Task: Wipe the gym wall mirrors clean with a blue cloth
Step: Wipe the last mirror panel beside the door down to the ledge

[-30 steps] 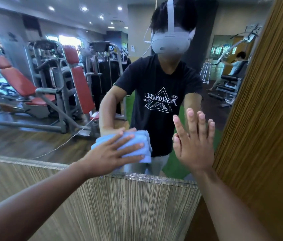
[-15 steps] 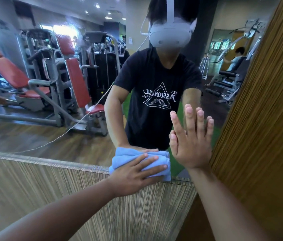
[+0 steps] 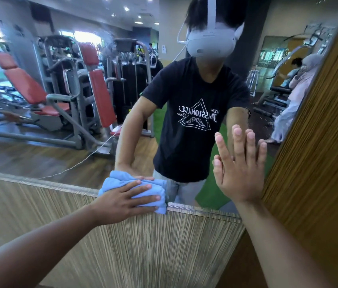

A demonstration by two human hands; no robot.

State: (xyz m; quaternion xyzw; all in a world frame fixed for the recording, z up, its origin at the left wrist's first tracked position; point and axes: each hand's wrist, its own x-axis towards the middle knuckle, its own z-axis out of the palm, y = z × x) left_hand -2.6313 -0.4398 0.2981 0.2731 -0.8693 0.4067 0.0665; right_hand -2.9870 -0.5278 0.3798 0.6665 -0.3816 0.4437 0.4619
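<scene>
A folded blue cloth [image 3: 155, 190] lies against the bottom edge of the wall mirror [image 3: 39, 146]. My left hand [image 3: 122, 201] presses flat on the cloth with fingers spread. My right hand [image 3: 239, 169] rests flat on the glass to the right, fingers straight and pointing up. The mirror shows my reflection in a black T-shirt and a white headset. Water spots show on the glass at the upper left and far right.
A striped wood-look panel [image 3: 122, 246] runs below the mirror. A brown wooden panel [image 3: 319, 163] borders it on the right. Reflected gym machines with red pads and two other people appear in the glass.
My left hand slid the cloth down to the mirror's bottom edge and right, then stayed there. My right hand stayed flat on the glass.
</scene>
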